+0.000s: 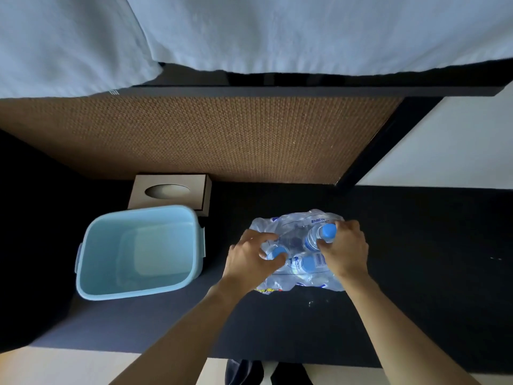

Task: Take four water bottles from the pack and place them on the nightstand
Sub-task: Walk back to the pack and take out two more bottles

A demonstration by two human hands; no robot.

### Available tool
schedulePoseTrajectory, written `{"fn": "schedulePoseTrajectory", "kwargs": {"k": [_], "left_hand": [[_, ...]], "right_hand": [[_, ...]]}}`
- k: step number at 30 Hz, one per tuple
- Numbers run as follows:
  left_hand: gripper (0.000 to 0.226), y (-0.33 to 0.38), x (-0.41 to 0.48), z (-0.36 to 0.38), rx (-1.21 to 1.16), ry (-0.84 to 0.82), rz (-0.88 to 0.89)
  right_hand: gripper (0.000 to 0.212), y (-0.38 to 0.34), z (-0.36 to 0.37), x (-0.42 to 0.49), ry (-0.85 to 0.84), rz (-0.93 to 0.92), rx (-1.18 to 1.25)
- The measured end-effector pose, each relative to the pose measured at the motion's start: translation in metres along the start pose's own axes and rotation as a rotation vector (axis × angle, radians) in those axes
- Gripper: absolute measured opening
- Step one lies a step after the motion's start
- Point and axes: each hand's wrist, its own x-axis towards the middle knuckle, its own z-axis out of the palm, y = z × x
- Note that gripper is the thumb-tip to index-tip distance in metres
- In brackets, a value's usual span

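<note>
A torn clear plastic pack (294,223) of water bottles sits on the dark nightstand top (416,245). My right hand (345,248) grips a blue-capped bottle (319,237) at its neck, at the pack's back right; the bottle stands partly out of the wrap. My left hand (251,258) closes around a second blue-capped bottle (276,252) at the pack's left side. Another bottle with a barcode label (312,263) lies between my hands, still under the plastic.
A light blue plastic bin (88,262) stands to the left of the pack. Behind it is a brown tissue box (200,187). A woven headboard panel (208,134) and white bedding (249,34) rise behind the surface.
</note>
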Motion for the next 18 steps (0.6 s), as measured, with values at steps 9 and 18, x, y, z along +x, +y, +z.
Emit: {"fn": "schedulePoseTrajectory", "kwargs": {"k": [9, 18], "left_hand": [[0.06, -0.012, 0.009, 0.02, 0.036, -0.114, 0.022], [0.048, -0.021, -0.001, 0.011, -0.042, -0.135, 0.078]], "right_hand": [[0.055, -0.001, 0.01, 0.004, 0.007, -0.035, -0.076], [0.043, 0.001, 0.007, -0.01, 0.06, -0.056, 0.157]]}}
